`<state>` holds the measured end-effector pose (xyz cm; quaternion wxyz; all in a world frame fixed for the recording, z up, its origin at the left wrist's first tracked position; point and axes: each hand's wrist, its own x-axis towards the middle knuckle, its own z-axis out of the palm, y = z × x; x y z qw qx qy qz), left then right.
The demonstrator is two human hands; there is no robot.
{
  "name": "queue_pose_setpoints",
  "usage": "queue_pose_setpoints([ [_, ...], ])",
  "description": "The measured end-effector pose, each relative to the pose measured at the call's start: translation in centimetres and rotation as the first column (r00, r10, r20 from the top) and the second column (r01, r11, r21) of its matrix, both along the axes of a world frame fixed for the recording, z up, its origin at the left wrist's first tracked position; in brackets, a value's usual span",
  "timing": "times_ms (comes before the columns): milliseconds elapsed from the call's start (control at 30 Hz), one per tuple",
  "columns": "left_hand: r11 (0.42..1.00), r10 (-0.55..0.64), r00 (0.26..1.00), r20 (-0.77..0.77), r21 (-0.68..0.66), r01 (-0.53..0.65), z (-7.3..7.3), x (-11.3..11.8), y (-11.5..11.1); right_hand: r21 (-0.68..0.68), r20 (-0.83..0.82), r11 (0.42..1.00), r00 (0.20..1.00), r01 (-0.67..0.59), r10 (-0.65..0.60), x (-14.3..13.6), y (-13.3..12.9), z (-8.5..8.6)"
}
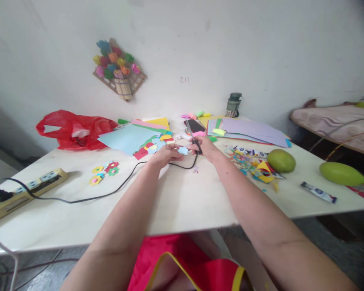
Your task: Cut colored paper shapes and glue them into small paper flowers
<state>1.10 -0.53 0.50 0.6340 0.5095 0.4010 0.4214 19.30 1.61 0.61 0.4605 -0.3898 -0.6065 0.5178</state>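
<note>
Between the fingertips of my left hand (pixel 169 154) is a small light blue paper cutout (pixel 183 150) with a scalloped edge. My right hand (pixel 204 146) is closed round the dark handles of a pair of scissors (pixel 196 143), whose blades point away from me toward the wall. Its fingers are close to the cutout's right edge; I cannot tell if they touch it. Several paper flowers (pixel 104 171) in yellow, red, green and blue lie left of my left hand. Just beyond that hand are more coloured paper pieces (pixel 144 150).
A black cord (pixel 109 194) runs from the power strip (pixel 30 190) past my hands. Paper scraps (pixel 262 171), two green fruits (pixel 281 160) and a glue tube (pixel 318 192) lie to the right. Coloured sheets (pixel 251 129), a phone (pixel 195 125) and a red plastic bag (pixel 75 129) are farther back.
</note>
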Motion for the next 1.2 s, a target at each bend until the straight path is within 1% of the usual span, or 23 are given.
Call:
queue_pose_setpoints([
  [267, 0.999, -0.020, 1.000, -0.013, 0.028, 0.020, -0.1, -0.1, 0.1, 0.012, 0.045, 0.999, 0.998, 0.041, -0.041, -0.4, -0.3, 0.0],
  [367, 1.000, -0.006, 1.000, 0.023, 0.031, 0.005, -0.2, -0.2, 0.3, 0.023, 0.022, 0.998, 0.998, 0.062, -0.062, -0.5, -0.2, 0.0],
  [467, 1.000, 0.024, 0.998, 0.061, 0.003, -0.024, -0.3, -0.4, 0.6, 0.022, 0.003, 0.996, 0.996, 0.090, -0.091, -0.6, 0.0, -0.1],
  [600, 0.996, 0.069, 0.996, 0.048, -0.061, -0.066, -0.1, -0.6, 0.6, 0.036, 0.014, 0.991, 0.992, 0.129, -0.129, -0.7, 0.3, -0.4],
  [800, 0.994, 0.070, 0.996, 0.047, -0.093, -0.065, 0.5, -0.7, 0.3, 0.071, 0.028, 0.987, 0.989, 0.144, -0.146, -0.9, 0.3, -0.4],
  [933, 0.996, 0.076, 0.997, 0.003, -0.048, -0.075, 0.2, -0.8, 0.5, 0.134, 0.063, 0.982, 0.988, 0.132, -0.141, -1.1, 0.1, -0.3],
  [1067, 0.997, 0.063, 0.998, 0.010, -0.037, -0.063, -0.5, -0.9, 0.9, 0.220, 0.059, 0.969, 0.990, 0.109, -0.125, -1.3, 0.5, -0.8],
  [1200, 0.997, 0.078, 0.997, 0.027, -0.030, -0.078, -0.6, -1.1, 1.0, 0.226, 0.051, 0.970, 0.993, 0.089, -0.104, -1.4, 0.6, -1.0],
])
